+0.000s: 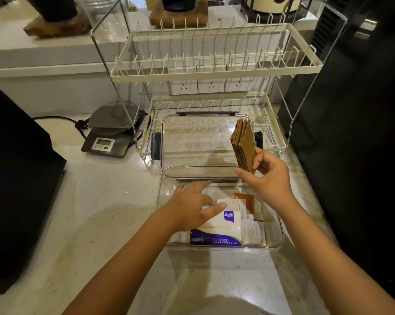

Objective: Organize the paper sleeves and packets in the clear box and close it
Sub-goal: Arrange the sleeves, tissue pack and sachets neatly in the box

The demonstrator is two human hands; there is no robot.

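- Right hand (268, 176) keeps a closed grip on the stack of brown paper sleeves (244, 145), upright above the clear box (272, 243); likely ready to slot in edgewise
- Left hand (189, 209), fingers spread and holding nothing, presses the packets (223, 228) aside inside the box; probably clearing room
- Lid (198, 142) leans on the rack behind; the box stays open on the surface

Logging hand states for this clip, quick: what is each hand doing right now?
Left hand: open, fingers spread over the packets in the clear box, gripping nothing.
Right hand: closed on a stack of brown paper sleeves, held upright.
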